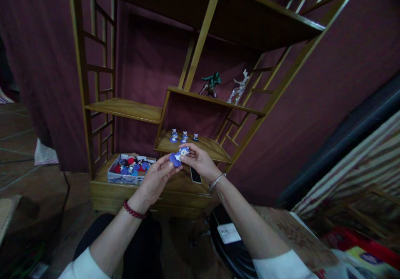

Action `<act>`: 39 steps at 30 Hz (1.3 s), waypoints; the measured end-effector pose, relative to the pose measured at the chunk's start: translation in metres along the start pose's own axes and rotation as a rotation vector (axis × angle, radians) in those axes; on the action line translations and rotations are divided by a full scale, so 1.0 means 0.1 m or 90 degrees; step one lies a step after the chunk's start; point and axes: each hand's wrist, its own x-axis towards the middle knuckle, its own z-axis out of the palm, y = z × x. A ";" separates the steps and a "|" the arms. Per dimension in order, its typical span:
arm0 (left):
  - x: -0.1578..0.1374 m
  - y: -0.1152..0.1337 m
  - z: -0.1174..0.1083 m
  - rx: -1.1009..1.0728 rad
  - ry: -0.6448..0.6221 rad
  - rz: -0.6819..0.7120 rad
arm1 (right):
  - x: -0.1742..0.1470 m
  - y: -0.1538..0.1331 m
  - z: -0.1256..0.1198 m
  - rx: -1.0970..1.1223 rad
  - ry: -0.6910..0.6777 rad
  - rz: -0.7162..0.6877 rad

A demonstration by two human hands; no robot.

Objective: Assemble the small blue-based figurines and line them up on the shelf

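Observation:
A small purple and white figurine [179, 156] on a round purple base is held up between both hands, in front of the shelf. My left hand [159, 175] pinches the base from the left. My right hand [200, 160] grips the head and side of it from the right. Behind it, several small figurines [184, 136] in purple, white and black stand on the low wooden shelf [206, 145]. To the left, a cardboard box [125, 179] holds a jumble of red, blue, black and white figurines.
A dark phone [195, 175] lies below my right hand on the bottom cabinet. Above, a green figure [212, 84] and a clear deer figure [239, 87] stand on a higher shelf. A black stool [231, 241] is at the lower right, beside a brown carton [287, 233].

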 end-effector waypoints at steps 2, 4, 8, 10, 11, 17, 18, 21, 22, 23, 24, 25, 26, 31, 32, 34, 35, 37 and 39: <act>-0.04 0.03 -0.02 0.001 0.015 0.002 | 0.00 -0.02 0.05 -0.008 -0.005 -0.009; -0.07 0.04 -0.04 0.006 0.023 0.009 | -0.01 -0.03 0.10 -0.018 -0.011 -0.016; -0.12 0.05 -0.07 0.020 0.019 0.023 | -0.03 0.00 0.19 -0.045 -0.011 -0.026; -0.16 0.03 -0.10 0.033 0.013 0.024 | -0.06 0.06 0.24 -0.076 -0.007 -0.026; -0.18 0.02 -0.12 0.038 0.013 0.021 | -0.08 0.10 0.27 -0.098 -0.007 -0.026; -0.36 -0.14 -0.33 0.035 0.054 -0.043 | -0.27 0.31 0.45 -0.292 -0.011 -0.040; -0.38 -0.19 -0.38 0.026 0.069 -0.053 | -0.31 0.35 0.48 -0.310 -0.017 -0.044; -0.46 -0.38 -0.56 -0.022 0.123 -0.089 | -0.44 0.56 0.58 -0.363 -0.037 -0.035; -0.48 -0.46 -0.62 -0.039 0.143 -0.104 | -0.49 0.64 0.61 -0.372 -0.045 -0.019; -0.50 -0.54 -0.67 -0.058 0.156 -0.121 | -0.54 0.74 0.64 -0.380 -0.058 -0.001; -0.52 -0.62 -0.72 -0.073 0.182 -0.150 | -0.60 0.84 0.66 -0.391 -0.053 0.018; -0.53 -0.71 -0.77 -0.086 0.215 -0.167 | -0.65 0.93 0.67 -0.402 -0.058 0.038; -0.55 -0.79 -0.80 -0.091 0.230 -0.179 | -0.71 1.01 0.68 -0.407 -0.062 0.054; -0.53 -1.08 -0.81 -0.102 0.253 -0.239 | -0.91 1.17 0.58 -0.418 -0.058 0.097; -0.50 -1.10 -0.78 -0.102 0.258 -0.244 | -0.92 1.16 0.54 -0.420 -0.054 0.096; -0.44 -1.12 -0.69 -0.099 0.257 -0.239 | -0.92 1.11 0.44 -0.425 -0.046 0.090; -0.39 -1.11 -0.63 -0.095 0.254 -0.233 | -0.90 1.08 0.38 -0.429 -0.041 0.086; -0.29 -1.09 -0.51 -0.089 0.250 -0.221 | -0.86 1.02 0.27 -0.437 -0.030 0.071; -0.17 -1.05 -0.39 -0.082 0.248 -0.215 | -0.79 0.97 0.15 -0.448 -0.015 0.053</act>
